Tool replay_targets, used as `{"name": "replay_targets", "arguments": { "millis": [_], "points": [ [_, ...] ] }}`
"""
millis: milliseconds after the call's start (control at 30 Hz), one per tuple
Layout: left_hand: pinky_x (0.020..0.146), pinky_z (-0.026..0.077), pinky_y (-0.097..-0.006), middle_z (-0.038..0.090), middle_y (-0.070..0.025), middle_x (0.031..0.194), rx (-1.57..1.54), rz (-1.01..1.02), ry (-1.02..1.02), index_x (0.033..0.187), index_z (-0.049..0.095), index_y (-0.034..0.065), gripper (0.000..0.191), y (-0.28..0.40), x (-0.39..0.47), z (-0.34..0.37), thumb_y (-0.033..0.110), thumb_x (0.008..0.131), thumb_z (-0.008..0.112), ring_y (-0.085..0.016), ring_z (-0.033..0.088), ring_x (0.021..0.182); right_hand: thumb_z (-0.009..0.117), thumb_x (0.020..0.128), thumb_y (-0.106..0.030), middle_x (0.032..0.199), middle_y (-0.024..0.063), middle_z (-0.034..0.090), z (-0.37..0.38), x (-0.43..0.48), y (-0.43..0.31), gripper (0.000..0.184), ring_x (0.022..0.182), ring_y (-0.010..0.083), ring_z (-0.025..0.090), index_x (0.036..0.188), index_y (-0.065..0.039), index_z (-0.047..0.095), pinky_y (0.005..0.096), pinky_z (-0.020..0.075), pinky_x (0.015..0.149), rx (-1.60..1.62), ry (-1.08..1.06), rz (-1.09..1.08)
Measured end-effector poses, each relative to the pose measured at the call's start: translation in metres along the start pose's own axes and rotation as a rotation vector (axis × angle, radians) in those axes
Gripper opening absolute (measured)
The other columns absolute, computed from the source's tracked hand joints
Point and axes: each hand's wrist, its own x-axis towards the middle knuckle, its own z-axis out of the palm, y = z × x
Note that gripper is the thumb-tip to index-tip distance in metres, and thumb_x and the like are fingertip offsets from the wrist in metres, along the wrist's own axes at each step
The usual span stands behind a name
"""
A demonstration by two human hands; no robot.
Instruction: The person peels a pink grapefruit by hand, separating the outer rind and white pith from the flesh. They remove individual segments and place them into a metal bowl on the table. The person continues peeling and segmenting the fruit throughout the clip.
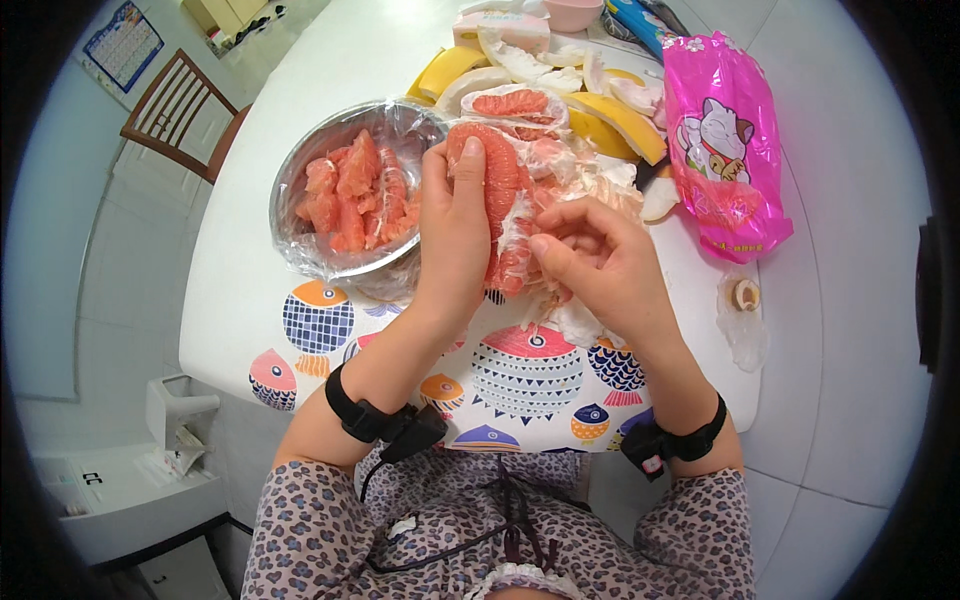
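Note:
A large piece of red pomelo flesh [491, 176] stands tilted in my left hand [459, 217], its thumb laid along the near face. White membrane [514, 229] clings to the right side of that piece. There my right hand [600, 259] pinches at the membrane with thumb and forefinger, the other fingers curled. To the left of my hands, a steel bowl [281, 191] lined with clear plastic film holds several peeled pomelo pieces [349, 195]. Behind the held piece lies an unpeeled pomelo section [514, 105], still wrapped in white pith. Shreds of membrane [607, 187] are heaped beyond my right hand.
Yellow pomelo rind [615, 124] is piled at the back, near a tissue box [501, 30] and a pink bowl [574, 13]. A pink plastic packet [724, 150] lies at the table's right edge. A fish-print mat [525, 375] covers the front. A wooden chair [180, 112] stands left.

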Motion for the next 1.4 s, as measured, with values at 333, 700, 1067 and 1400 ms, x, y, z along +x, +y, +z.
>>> {"name": "replay_targets", "arguments": {
  "millis": [333,700,1067,1400],
  "points": [
    [0.084,0.044,-0.0269,0.055,-0.0069,0.104,0.028,0.130,0.020,0.117,0.045,0.0032,0.038,-0.002,-0.006,0.006,0.039,0.105,0.042,-0.011,0.053,0.092,0.071,0.088,-0.009,0.098,0.0063,0.065,0.003,-0.001,-0.004,0.038,0.079,0.0072,0.063,0.119,0.006,0.055,0.0208,0.0518,0.061,0.252,-0.068,0.140],
    [0.079,0.056,-0.0327,0.063,-0.0129,0.114,-0.412,-0.170,-0.209,0.129,0.043,0.0068,0.050,0.000,-0.003,0.005,0.049,0.104,0.035,-0.019,0.065,0.093,0.069,0.089,-0.009,0.100,0.0050,0.065,0.007,-0.001,-0.002,0.037,0.083,0.0073,0.062,0.121,0.004,0.056,0.0205,0.0508,0.065,0.277,-0.014,0.088],
    [0.077,0.056,-0.0338,0.063,-0.0113,0.105,-0.475,-0.132,-0.203,0.119,0.045,0.0045,0.044,-0.002,-0.002,0.006,0.045,0.105,0.035,-0.019,0.064,0.091,0.068,0.090,-0.010,0.105,0.0092,0.065,0.006,0.003,0.006,0.043,0.083,0.0113,0.064,0.127,0.006,0.053,0.0234,0.0523,0.066,0.356,-0.069,0.155],
    [0.066,0.058,-0.0323,0.067,-0.0137,0.096,-0.432,-0.072,-0.114,0.113,0.049,0.0023,0.044,0.021,0.014,-0.012,0.044,0.105,0.037,-0.019,0.067,0.077,0.060,0.096,-0.016,0.098,0.0114,0.068,0.004,0.002,0.005,0.036,0.077,0.0125,0.065,0.125,0.006,0.056,0.0236,0.0522,0.065,0.276,-0.047,0.097]
  ]
}}
